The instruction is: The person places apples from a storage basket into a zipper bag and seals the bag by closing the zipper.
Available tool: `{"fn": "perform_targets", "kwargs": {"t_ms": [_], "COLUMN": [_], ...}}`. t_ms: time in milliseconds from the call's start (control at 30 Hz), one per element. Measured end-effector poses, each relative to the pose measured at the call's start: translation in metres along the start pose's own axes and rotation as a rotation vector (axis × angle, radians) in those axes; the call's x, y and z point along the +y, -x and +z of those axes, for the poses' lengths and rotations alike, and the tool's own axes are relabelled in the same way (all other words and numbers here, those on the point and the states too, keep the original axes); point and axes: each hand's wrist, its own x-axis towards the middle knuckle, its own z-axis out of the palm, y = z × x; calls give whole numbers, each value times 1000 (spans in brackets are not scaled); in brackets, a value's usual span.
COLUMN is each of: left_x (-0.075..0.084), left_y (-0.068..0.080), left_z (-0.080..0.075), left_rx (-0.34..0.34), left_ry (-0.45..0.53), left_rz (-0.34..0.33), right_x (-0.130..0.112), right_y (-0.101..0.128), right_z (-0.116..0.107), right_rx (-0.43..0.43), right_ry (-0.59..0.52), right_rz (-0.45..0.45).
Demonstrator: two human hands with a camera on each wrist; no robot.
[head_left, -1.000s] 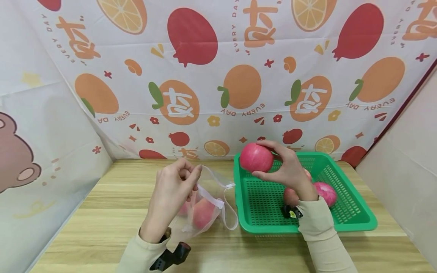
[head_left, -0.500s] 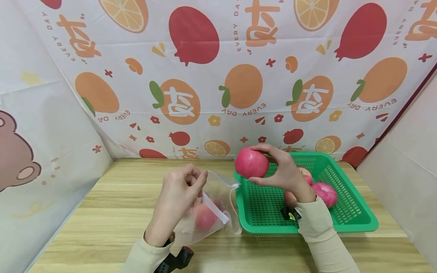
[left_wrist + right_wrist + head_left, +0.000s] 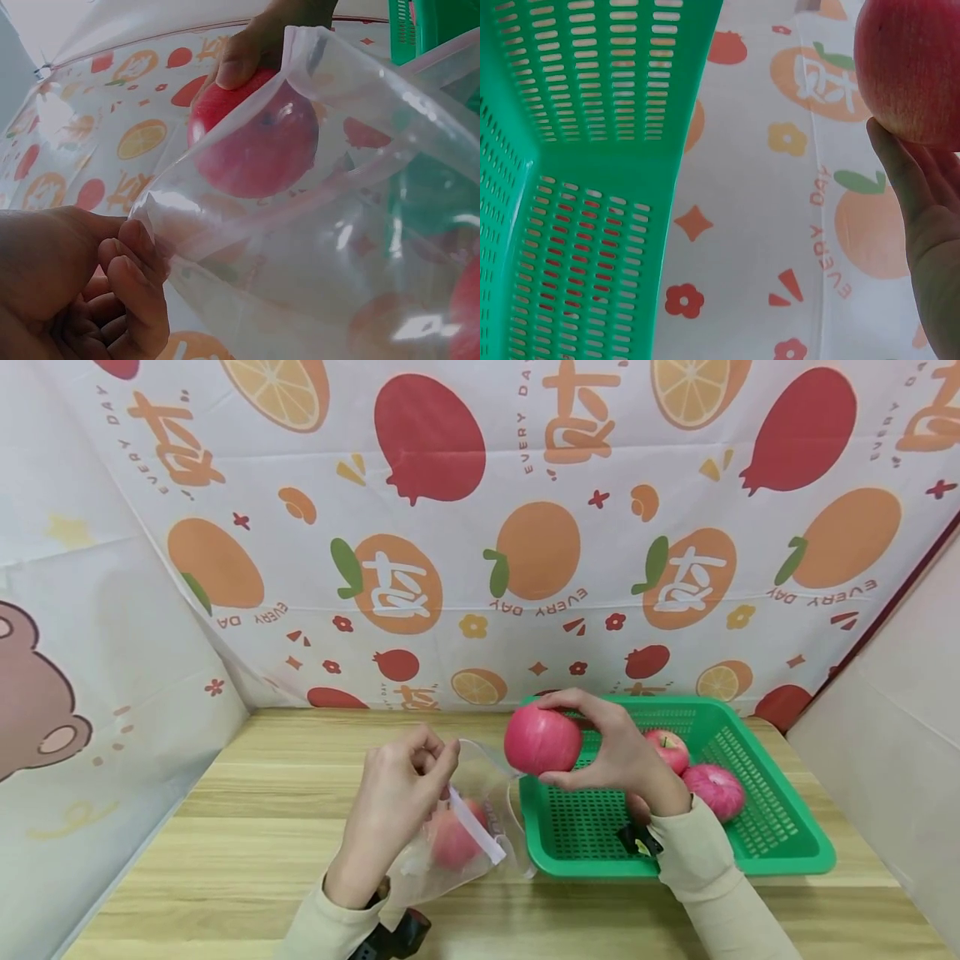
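Left hand (image 3: 396,806), fingers pinched on a clear bag (image 3: 477,829); right hand (image 3: 624,758), fingers clamped round an apple (image 3: 542,742) at the bag's one-to-two o'clock. Green basket (image 3: 581,822), three o'clock of the bag.

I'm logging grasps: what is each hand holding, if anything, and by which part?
The left hand pinches the clear bag by its rim; the right hand grips a red apple by opposite sides.
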Motion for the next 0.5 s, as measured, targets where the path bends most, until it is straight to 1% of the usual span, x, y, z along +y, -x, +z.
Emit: {"fn": "perform_targets", "kwargs": {"t_ms": [267,500], "left_x": [-1,-2], "left_y": [-1,-3], "left_z": [1,0], "left_rx": [2,-1], "left_ry": [2,12], "left_rz": [-19,-26], "right_x": [-6,-9], "right_y": [-2,-5], "right_z": [7,8], "right_rx": [-73,-89], "right_ry": [-22,-13], "right_rz": [8,-17]}}
